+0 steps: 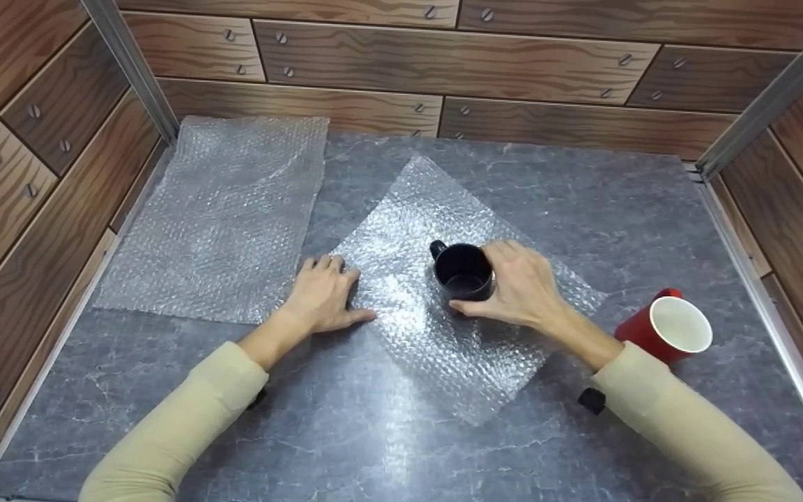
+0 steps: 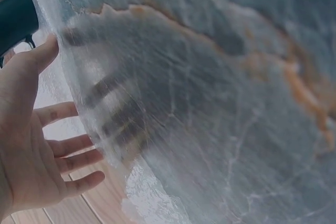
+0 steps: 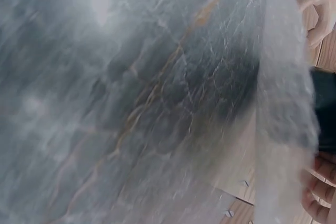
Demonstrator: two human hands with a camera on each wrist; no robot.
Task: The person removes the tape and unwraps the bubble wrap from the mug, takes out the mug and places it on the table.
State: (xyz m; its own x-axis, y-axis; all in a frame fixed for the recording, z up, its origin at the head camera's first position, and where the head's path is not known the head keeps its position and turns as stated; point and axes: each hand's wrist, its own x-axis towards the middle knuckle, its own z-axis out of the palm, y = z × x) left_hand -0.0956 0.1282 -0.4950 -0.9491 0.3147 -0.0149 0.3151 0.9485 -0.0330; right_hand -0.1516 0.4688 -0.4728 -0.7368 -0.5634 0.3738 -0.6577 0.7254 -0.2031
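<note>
A black mug (image 1: pixel 463 273) stands upright on a sheet of bubble wrap (image 1: pixel 415 209) laid diagonally, its handle toward the far left. My right hand (image 1: pixel 516 282) grips the mug from the right side, thumb at the near side and fingers behind it. My left hand (image 1: pixel 325 296) rests with spread fingers at the left corner of that sheet, thumb touching its edge. In the left wrist view the left hand (image 2: pixel 37 135) shows straight, parted fingers, and part of the dark mug (image 2: pixel 18 17) appears beyond the thumb. The right wrist view catches the mug (image 3: pixel 324 108) at its right edge.
A second bubble wrap sheet (image 1: pixel 220 216) lies flat at the left, reaching the back wall. Close to my right forearm, a red mug (image 1: pixel 663 328) with a white inside stands on the grey marbled table (image 1: pixel 617 209). Wood-patterned walls (image 1: pixel 443 63) enclose the back and sides.
</note>
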